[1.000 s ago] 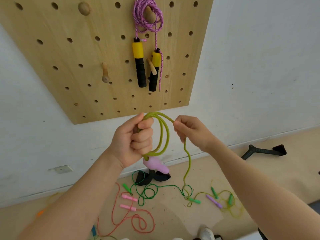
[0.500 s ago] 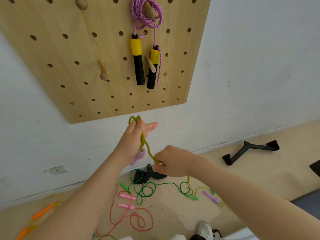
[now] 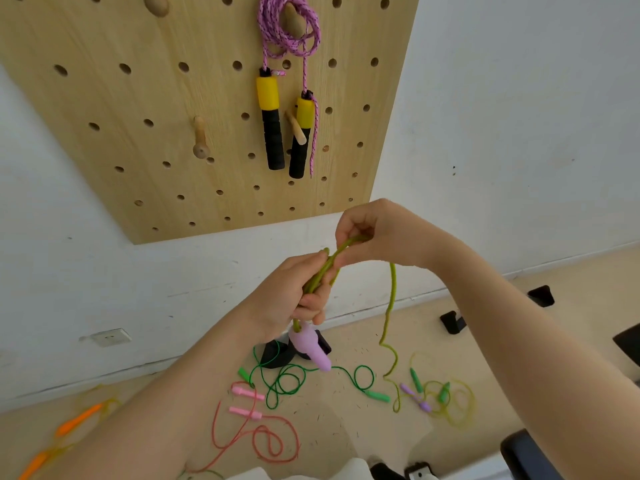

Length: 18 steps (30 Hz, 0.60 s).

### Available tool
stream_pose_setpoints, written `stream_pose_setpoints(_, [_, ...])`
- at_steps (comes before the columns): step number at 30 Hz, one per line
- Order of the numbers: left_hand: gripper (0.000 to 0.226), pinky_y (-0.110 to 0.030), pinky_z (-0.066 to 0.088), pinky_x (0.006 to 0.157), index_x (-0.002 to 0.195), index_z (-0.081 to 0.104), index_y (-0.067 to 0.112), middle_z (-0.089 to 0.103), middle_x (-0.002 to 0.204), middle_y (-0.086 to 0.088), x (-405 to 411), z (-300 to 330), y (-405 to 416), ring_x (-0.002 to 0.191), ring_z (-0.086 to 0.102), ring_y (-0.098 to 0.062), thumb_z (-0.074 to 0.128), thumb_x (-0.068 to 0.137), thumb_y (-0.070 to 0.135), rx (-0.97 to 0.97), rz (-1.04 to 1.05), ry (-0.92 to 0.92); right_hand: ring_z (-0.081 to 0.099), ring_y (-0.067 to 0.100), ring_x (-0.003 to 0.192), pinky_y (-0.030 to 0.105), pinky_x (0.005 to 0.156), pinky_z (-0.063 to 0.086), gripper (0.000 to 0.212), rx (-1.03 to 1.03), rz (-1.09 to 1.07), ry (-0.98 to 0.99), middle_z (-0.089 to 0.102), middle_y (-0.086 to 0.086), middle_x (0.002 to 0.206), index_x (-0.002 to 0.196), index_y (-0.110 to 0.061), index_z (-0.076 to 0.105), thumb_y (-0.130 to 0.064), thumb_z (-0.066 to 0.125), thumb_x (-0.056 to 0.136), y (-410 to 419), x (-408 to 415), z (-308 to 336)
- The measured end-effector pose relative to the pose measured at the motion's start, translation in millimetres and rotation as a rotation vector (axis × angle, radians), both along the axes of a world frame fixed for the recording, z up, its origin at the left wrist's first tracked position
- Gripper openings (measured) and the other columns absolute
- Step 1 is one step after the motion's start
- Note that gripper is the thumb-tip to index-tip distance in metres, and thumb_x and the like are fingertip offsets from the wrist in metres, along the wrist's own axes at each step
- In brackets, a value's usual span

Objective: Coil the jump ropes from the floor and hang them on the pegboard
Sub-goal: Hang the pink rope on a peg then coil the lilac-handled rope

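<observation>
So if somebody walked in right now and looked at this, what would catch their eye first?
Probably the two hands in the middle: the left hand grips a bundle of olive-green rope with a lilac handle hanging below it, while the right hand pinches the next loop. Above, a pink rope with yellow-and-black handles already hangs on the wooden pegboard. On the floor below lie more tangled ropes, green, red and orange.

Soft, even daylight is filling the room, leaving the white wall point(image 3: 519, 116) bright and free of glare. Faint shadows are falling just beside the handles hanging on the pegboard point(image 3: 138, 98). The wide lens is bending straight edges toward the frame's corners. Both forearms are blurring slightly along the lower edge, while the centre is staying fairly sharp.
</observation>
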<state>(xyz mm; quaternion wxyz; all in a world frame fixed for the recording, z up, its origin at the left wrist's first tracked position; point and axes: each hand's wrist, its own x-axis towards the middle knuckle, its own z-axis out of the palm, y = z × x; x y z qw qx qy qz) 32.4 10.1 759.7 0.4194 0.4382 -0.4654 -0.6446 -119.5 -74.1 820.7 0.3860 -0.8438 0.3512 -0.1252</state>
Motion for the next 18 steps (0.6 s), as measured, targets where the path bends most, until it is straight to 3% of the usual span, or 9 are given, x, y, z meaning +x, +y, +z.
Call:
stream_pose_setpoints(3, [0.042, -0.018, 0.035, 0.041, 0.069, 0.045, 0.014, 0.026, 0.039, 0.009, -6.7, 6.2, -4.8, 0.032, 0.018, -0.004, 0.045, 0.089, 0.051, 0.021, -0.049, 0.223, 0.051, 0.011, 0.067, 0.026, 0.068, 0.044, 0.01, 0.207, 0.05, -0.197, 0.059, 0.001, 0.072, 0.08, -0.015, 0.063, -0.011, 0.072, 0.078, -12.1, -12.1, -8.9])
stream_pose_setpoints(6, [0.038, -0.016, 0.034, 0.039, 0.07, 0.051, 0.016, 0.031, 0.04, 0.012, -11.4, 9.2, -11.9, 0.031, 0.023, -0.001, 0.074, 0.07, 0.047, -0.052, -0.054, 0.397, 0.048, 0.007, 0.061, 0.02, 0.062, 0.045, 0.004, 0.305, 0.025, -0.362, 0.054, -0.001, 0.069, 0.081, -0.015, 0.061, -0.013, 0.063, 0.084, -25.4, -18.5, -21.6])
stream_pose_setpoints(9, [0.027, -0.016, 0.038, 0.04, 0.075, 0.062, 0.016, 0.04, 0.041, 0.011, -18.9, 18.3, -20.9, 0.033, 0.022, -0.002, 0.075, 0.07, 0.039, -0.126, -0.028, 0.596, 0.041, 0.008, 0.056, 0.021, 0.059, 0.043, 0.019, 0.346, -0.135, -0.425, 0.045, 0.0, 0.064, 0.077, -0.016, 0.06, -0.01, 0.052, 0.094, -36.4, -25.1, -39.1])
stream_pose_setpoints(13, [0.021, -0.019, 0.042, 0.044, 0.084, 0.06, 0.011, 0.05, 0.048, 0.004, -33.5, 27.4, -36.0, 0.034, 0.019, -0.007, 0.072, 0.073, 0.024, -0.135, 0.06, 0.741, 0.041, 0.008, 0.052, 0.022, 0.058, 0.041, 0.032, 0.308, -0.12, -0.218, 0.047, 0.0, 0.06, 0.071, -0.021, 0.057, -0.017, 0.042, 0.099, -34.5, -30.9, -60.4])
stream_pose_setpoints(16, [0.007, -0.02, 0.044, 0.047, 0.085, 0.05, 0.011, 0.058, 0.055, -0.002, -48.9, 28.0, -43.4, 0.031, 0.024, -0.005, 0.052, 0.08, 0.015, -0.116, 0.209, 0.661, 0.043, 0.01, 0.055, 0.023, 0.06, 0.043, 0.028, 0.258, 0.006, 0.029, 0.051, -0.002, 0.066, 0.077, -0.022, 0.052, -0.025, 0.035, 0.1, -30.1, -32.0, -60.3])
stream_pose_setpoints(18, [0.005, -0.022, 0.05, 0.054, 0.082, 0.046, 0.012, 0.067, 0.067, -0.007, -55.9, 28.8, -46.8, 0.034, 0.039, -0.006, 0.044, 0.084, 0.015, -0.121, 0.293, 0.602, 0.046, 0.011, 0.06, 0.024, 0.063, 0.045, 0.023, 0.213, 0.099, 0.208, 0.053, -0.002, 0.074, 0.082, -0.026, 0.047, -0.028, 0.033, 0.1, -28.6, -31.6, -54.6])
